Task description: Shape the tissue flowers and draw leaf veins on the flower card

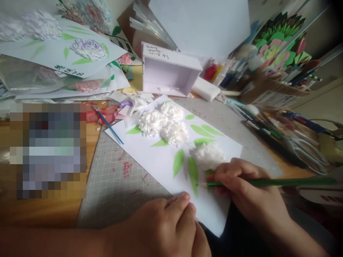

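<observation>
Head view: left hand nearest, fingers together, resting on the near left edge of a white sheet; whether it pinches the paper, cannot tell. Right hand grips a green pencil close to its sharpened end, tip at the right edge of a long green leaf on the sheet; contact unclear. Sheet lies aslant, mostly on a grey cutting mat, its near corner jutting toward the person. Just beyond the pencil hand, a single white ruffled bloom; farther up, a cluster of three white blooms, leaves around. Thin blue stick overlaps the sheet's left corner. Scissors off right. Behind the sheet, an open white box on its side
</observation>
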`<action>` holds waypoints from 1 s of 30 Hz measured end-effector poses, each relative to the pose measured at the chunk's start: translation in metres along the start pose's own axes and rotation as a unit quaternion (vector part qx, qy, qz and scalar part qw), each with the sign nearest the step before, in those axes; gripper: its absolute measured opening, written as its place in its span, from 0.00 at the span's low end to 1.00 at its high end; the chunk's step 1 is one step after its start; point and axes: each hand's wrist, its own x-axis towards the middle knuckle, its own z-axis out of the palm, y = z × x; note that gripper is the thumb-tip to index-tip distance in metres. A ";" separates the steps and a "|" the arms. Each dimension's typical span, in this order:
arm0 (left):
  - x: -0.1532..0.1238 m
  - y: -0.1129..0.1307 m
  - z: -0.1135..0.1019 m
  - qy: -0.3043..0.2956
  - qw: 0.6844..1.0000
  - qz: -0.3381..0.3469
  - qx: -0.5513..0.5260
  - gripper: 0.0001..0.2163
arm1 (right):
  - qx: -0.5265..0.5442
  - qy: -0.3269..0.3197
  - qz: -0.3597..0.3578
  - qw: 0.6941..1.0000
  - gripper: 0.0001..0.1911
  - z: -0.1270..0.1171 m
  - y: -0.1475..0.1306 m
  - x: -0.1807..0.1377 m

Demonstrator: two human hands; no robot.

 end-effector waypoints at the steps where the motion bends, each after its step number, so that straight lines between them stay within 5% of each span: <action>1: -0.001 0.002 -0.001 0.005 1.000 -0.009 0.000 0.09 | 0.011 0.022 -0.003 1.000 0.11 0.001 0.001 0.000; 11: 0.002 -0.005 -0.004 -0.020 0.999 0.023 0.021 0.11 | -0.085 0.054 -0.083 0.991 0.07 0.017 0.004 0.001; 30: 0.000 -0.006 0.002 -0.024 0.999 0.031 0.024 0.12 | -0.152 0.029 -0.056 0.986 0.09 0.017 0.000 0.008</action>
